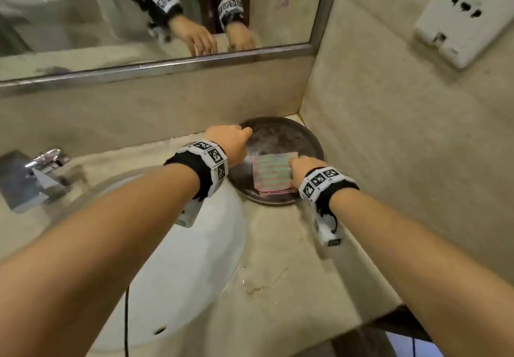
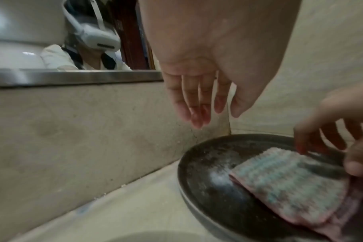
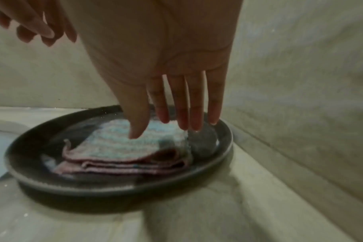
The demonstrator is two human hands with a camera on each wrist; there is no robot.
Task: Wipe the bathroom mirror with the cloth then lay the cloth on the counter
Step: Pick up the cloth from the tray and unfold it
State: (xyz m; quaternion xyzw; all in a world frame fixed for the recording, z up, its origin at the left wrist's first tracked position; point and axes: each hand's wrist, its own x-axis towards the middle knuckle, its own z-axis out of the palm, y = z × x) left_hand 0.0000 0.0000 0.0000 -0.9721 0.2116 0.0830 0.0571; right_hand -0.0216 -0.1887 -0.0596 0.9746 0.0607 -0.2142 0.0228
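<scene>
A folded cloth [image 1: 271, 171] [image 2: 280, 183] [image 3: 118, 147], striped pink and pale green, lies in a dark round tray [image 1: 278, 125] [image 2: 207, 180] [image 3: 72, 188] in the counter's back right corner. My right hand [image 1: 301, 167] [image 3: 164, 126] [image 2: 332, 139] hovers over the cloth's right edge, fingers straight and pointing down. The thumb tip is at the cloth's top; actual contact is unclear. My left hand [image 1: 236, 139] [image 2: 215, 108] [image 3: 37, 27] hangs above the tray's far left rim, fingers relaxed, holding nothing. The mirror [image 1: 111, 22] [image 2: 31, 32] is on the wall behind.
The beige stone counter [image 1: 292, 259] meets walls at the back and right. A white basin [image 1: 180, 273] sits left of the tray, with a chrome faucet [image 1: 44, 173] at the far left. A white wall socket [image 1: 467, 14] is high on the right wall.
</scene>
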